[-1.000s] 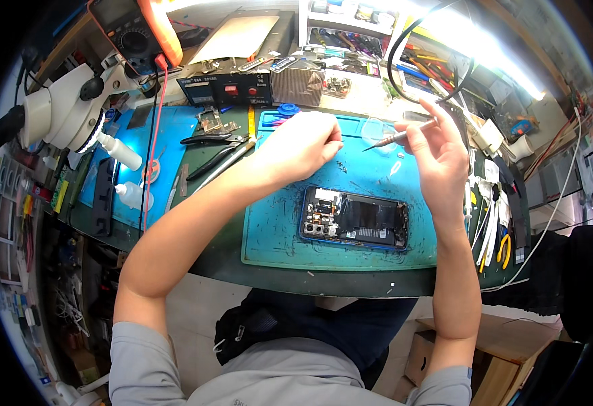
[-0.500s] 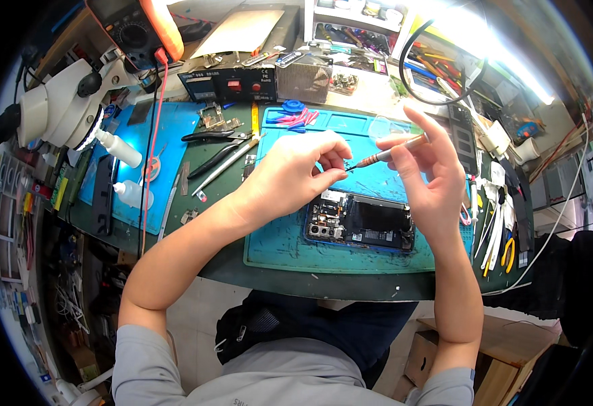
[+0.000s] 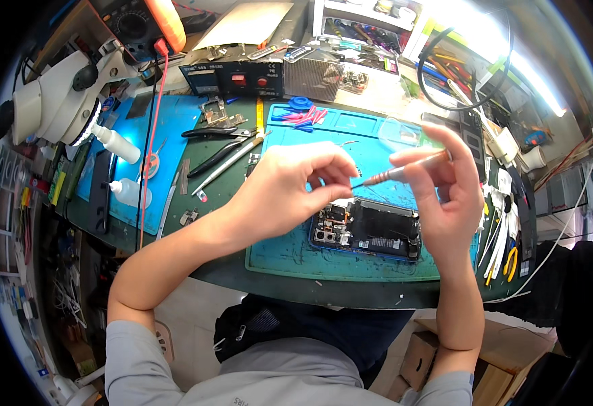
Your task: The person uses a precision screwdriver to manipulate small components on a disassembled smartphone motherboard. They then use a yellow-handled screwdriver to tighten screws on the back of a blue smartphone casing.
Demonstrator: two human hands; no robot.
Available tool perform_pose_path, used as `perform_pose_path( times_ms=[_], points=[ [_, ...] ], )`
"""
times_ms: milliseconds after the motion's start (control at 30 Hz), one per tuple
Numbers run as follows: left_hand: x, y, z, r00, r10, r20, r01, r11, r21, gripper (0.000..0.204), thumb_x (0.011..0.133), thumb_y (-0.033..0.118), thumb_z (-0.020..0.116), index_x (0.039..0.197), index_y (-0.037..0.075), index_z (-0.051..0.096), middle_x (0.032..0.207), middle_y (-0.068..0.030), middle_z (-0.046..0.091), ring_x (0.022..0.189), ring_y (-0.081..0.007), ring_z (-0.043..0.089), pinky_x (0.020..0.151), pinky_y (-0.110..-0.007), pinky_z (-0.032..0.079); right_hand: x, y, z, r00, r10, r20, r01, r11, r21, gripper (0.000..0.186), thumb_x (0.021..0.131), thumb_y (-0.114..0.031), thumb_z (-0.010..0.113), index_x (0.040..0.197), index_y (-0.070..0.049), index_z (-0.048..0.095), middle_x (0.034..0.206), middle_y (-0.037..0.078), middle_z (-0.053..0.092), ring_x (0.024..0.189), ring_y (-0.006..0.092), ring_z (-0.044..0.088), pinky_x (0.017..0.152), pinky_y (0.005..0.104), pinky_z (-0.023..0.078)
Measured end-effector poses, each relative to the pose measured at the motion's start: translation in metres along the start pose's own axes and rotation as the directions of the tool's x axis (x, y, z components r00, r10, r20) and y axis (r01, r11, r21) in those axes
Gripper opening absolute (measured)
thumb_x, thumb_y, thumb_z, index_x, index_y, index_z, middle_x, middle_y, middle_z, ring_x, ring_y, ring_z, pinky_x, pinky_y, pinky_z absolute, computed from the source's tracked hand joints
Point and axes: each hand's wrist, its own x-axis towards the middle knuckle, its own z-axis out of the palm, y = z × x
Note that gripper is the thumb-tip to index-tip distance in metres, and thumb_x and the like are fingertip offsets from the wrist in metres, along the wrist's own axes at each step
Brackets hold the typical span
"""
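My right hand (image 3: 451,193) grips a slim screwdriver (image 3: 396,174) with a metallic body, thumb and fingers closed round it. Its thin tip points left, at the fingertips of my left hand (image 3: 300,177). The thumb and forefinger there are pinched together; whatever lies between them is too small to make out. Just below both hands lies an opened phone (image 3: 383,229), its black battery and camera modules exposed. The phone rests flat on a blue-green work mat (image 3: 279,254), and neither hand touches it.
Black-handled pliers (image 3: 215,159) and a silver pen-like tool (image 3: 225,168) lie left of the mat. Pink and blue picks (image 3: 310,116) sit at its far edge. A microscope (image 3: 50,101) stands far left, near white bottles (image 3: 117,144). Yellow-handled tweezers (image 3: 511,262) lie right.
Both hands have shifted slightly right and lower in the picture, with the screwdriver still in my right hand. Its tip now meets the left fingertips more closely. The whole view has shifted a little.
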Motion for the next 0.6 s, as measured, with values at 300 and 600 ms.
perform_pose_path(
  times_ms=[300,600],
  points=[
    [-0.046,0.000,-0.004,0.988,0.015,0.153,-0.029,0.995,0.091,0.044,0.089,-0.007,0.068,0.130,0.009,0.069,0.111,-0.0032,0.076,0.094,-0.0222,0.061,0.087,-0.036,0.054,-0.007,-0.013,0.013,0.930,-0.277,0.243,0.318,0.937,-0.148,0.043,0.089,0.002,0.073,0.131,0.003,0.064,0.092,0.013,0.073,0.077,0.0253,0.073,0.068,0.0338,0.058],
    [-0.047,-0.001,-0.001,0.987,0.055,0.150,-0.075,0.988,0.134,0.039,0.089,-0.006,0.069,0.126,0.006,0.070,0.103,-0.0050,0.073,0.090,-0.0245,0.062,0.082,-0.035,0.053,-0.009,-0.013,0.016,0.916,-0.278,0.288,0.330,0.932,-0.150,0.044,0.084,0.003,0.073,0.128,0.003,0.065,0.103,0.011,0.075,0.076,0.0248,0.072,0.066,0.0337,0.057]
  ],
)
